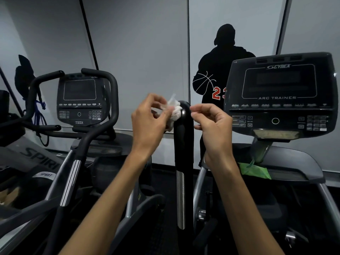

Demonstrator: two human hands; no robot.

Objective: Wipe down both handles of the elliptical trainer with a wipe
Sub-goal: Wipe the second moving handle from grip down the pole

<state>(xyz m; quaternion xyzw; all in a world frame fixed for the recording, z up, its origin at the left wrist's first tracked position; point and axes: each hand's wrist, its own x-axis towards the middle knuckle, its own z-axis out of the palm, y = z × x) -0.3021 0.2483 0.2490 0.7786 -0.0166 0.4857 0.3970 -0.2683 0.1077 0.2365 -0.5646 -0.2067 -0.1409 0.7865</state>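
1. Left hand [149, 122] is raised just left of the upright black handle [184, 133]. Its fingers curl round a crumpled white wipe [173, 111]; thumb and forefinger pinch it.
2. The wipe sits bunched against the upper left side of the handle's rounded top, touching it. One thin corner sticks up above the bunch; the rest hangs down by the palm.
3. Right hand [211, 124] is just right of the same handle, fingers curled, thumb and forefinger tips pinched together near the handle top. Cannot tell whether they hold a scrap of wipe or nothing; blurred there.
4. The hands are apart, one on each side of the handle, the handle between them. Both forearms reach up from the bottom edge.
5. Below its black grip the handle carries a ribbed silver section [181, 199].
6. Right of the hands: a console [279, 92] marked CYBEX and ARC TRAINER, screen dark.
7. Under that console, a shelf-like recess on the machine body holds a green crumpled packet or bag [255, 171]; contents not readable.
8. Left: a second console [80, 100] marked 750A, with curved black bars [103, 74] around it, and another handle with a ribbed silver band [70, 181].
9. Far left, grey housing lettered SPIRIT [41, 157].
10. Behind: grey wall panels with a black basketball-player silhouette [220, 59], red number on it.
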